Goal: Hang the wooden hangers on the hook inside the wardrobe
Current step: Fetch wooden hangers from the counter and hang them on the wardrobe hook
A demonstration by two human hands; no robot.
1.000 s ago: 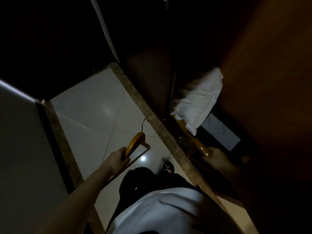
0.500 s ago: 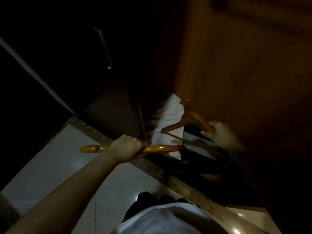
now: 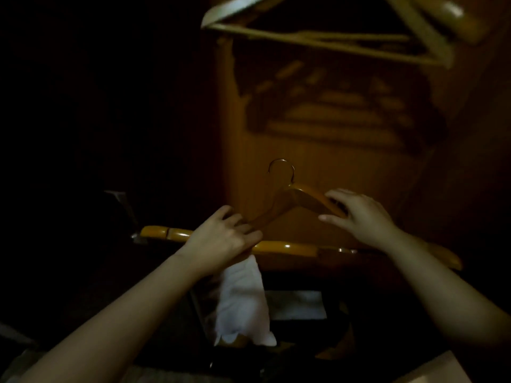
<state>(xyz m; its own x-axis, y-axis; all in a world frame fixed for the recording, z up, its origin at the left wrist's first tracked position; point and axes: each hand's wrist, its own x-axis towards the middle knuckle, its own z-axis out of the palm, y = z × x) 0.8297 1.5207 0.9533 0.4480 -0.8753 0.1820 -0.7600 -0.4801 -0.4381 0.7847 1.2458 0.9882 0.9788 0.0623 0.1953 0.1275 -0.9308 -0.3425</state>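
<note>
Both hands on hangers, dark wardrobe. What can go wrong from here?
1. The left hand seems to grip two hangers at once, the upper hanger and the lower hanger; one could slip.
2. The right hand holds the upper one only by fingertips.
3. The hung hangers overhead crowd the space; the raised metal hook may snag them.

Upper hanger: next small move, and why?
Probably lift the upper hanger toward the hung hangers overhead. Its metal hook points up in free air, catching nothing. The right hand grips one arm; the left hand touches the other while holding a second hanger.
</note>
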